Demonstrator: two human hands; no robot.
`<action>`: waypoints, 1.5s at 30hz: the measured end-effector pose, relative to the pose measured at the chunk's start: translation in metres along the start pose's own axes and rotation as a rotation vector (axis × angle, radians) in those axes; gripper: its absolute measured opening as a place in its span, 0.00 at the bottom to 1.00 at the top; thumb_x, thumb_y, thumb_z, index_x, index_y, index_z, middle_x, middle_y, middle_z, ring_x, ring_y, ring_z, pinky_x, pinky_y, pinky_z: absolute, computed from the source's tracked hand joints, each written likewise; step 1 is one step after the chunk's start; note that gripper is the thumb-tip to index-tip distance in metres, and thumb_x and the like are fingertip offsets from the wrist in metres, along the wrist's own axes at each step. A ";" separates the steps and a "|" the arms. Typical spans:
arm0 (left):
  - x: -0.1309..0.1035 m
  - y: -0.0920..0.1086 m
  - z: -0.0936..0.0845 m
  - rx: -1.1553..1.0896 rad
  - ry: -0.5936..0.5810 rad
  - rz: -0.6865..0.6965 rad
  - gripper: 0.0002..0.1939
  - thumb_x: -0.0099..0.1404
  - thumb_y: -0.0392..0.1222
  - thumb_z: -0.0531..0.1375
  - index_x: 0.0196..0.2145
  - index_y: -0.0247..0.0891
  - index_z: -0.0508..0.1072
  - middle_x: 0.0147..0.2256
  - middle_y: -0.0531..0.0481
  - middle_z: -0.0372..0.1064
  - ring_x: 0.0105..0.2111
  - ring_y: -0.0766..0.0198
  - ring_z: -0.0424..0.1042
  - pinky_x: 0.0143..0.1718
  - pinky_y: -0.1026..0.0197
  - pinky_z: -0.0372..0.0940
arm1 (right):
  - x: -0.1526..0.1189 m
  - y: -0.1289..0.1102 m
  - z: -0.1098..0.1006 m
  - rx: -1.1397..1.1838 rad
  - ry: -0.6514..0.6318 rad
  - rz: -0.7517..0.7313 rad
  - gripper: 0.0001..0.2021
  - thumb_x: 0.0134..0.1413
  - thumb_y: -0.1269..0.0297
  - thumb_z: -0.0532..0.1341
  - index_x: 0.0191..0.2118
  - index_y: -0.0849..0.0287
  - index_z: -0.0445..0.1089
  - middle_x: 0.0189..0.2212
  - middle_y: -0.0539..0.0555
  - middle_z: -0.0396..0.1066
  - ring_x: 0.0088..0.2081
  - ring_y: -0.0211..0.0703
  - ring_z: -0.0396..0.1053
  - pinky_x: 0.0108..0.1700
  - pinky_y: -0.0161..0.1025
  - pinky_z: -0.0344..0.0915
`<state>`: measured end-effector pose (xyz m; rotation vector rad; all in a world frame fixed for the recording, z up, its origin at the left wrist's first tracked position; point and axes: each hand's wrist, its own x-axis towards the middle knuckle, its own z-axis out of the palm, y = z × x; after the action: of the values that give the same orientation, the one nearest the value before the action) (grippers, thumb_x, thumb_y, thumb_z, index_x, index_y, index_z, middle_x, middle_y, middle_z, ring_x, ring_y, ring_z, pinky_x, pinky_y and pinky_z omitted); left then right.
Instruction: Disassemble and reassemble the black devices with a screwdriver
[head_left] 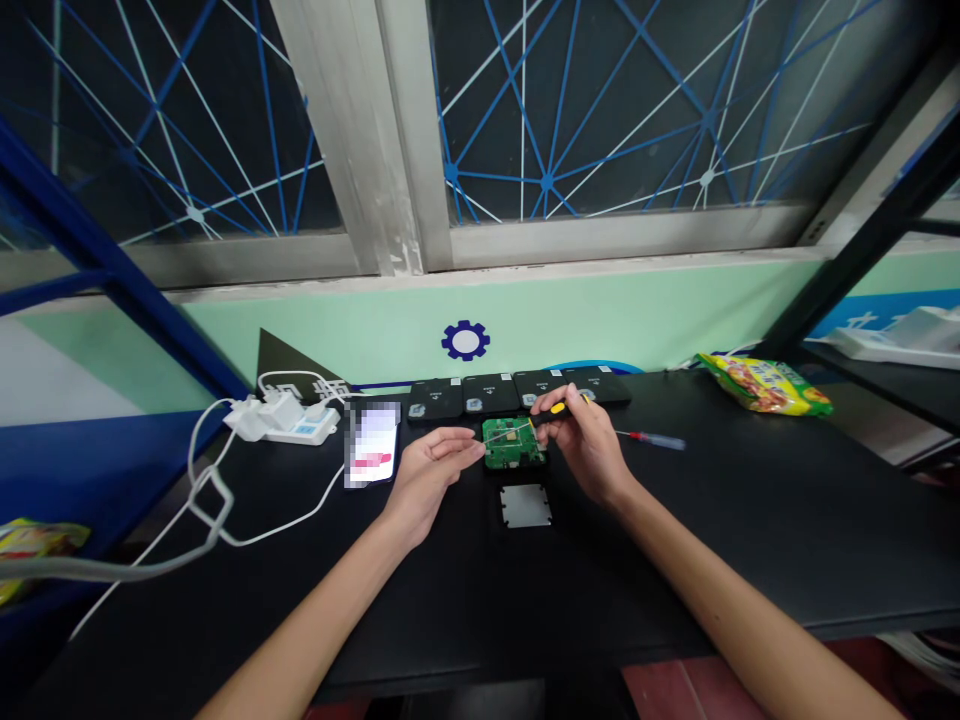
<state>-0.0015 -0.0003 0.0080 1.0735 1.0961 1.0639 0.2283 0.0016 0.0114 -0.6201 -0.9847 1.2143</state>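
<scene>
A green circuit board lies on the black table between my hands. My right hand grips a screwdriver with a black and yellow handle; its thin shaft points left across the board. At the board's left edge is my left hand, thumb and forefinger pressed together near the shaft's tip. Whatever is between those fingertips is too small to make out. Nearer to me than the board sits a black plate with a silver square.
Several flat black boxes line the wall. Left of my hands are a lit phone, a white power strip and looping cables. A clear-handled screwdriver and a yellow-green snack bag lie to the right.
</scene>
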 end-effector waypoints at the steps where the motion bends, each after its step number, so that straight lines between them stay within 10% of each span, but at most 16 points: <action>1: 0.000 0.000 0.000 -0.003 -0.003 0.001 0.21 0.55 0.47 0.80 0.43 0.40 0.83 0.37 0.49 0.78 0.27 0.69 0.65 0.29 0.63 0.55 | 0.000 0.000 0.000 0.000 0.002 0.000 0.19 0.68 0.46 0.65 0.34 0.58 0.77 0.38 0.56 0.74 0.28 0.39 0.67 0.32 0.39 0.69; 20: 0.000 0.000 -0.002 0.118 -0.031 0.000 0.18 0.57 0.51 0.78 0.42 0.40 0.84 0.36 0.48 0.79 0.27 0.68 0.65 0.26 0.65 0.52 | 0.001 0.001 -0.003 0.013 -0.024 0.027 0.18 0.70 0.49 0.64 0.35 0.59 0.77 0.38 0.56 0.76 0.29 0.39 0.71 0.31 0.37 0.68; 28: -0.001 0.000 0.000 0.268 -0.097 0.118 0.17 0.56 0.48 0.78 0.40 0.38 0.85 0.35 0.45 0.83 0.35 0.58 0.78 0.36 0.60 0.66 | 0.003 0.003 -0.008 -0.029 -0.040 0.027 0.15 0.69 0.51 0.65 0.38 0.59 0.77 0.32 0.54 0.75 0.29 0.40 0.68 0.31 0.35 0.68; 45: -0.004 -0.015 0.006 0.532 -0.141 0.297 0.17 0.56 0.49 0.78 0.39 0.40 0.83 0.32 0.50 0.83 0.23 0.68 0.47 0.26 0.61 0.46 | -0.005 -0.013 0.007 0.196 -0.313 0.132 0.11 0.71 0.57 0.63 0.37 0.57 0.70 0.32 0.53 0.69 0.34 0.44 0.64 0.42 0.42 0.62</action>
<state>0.0055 -0.0073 -0.0056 1.7520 1.1577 0.9240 0.2281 -0.0073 0.0239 -0.3499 -1.0792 1.5365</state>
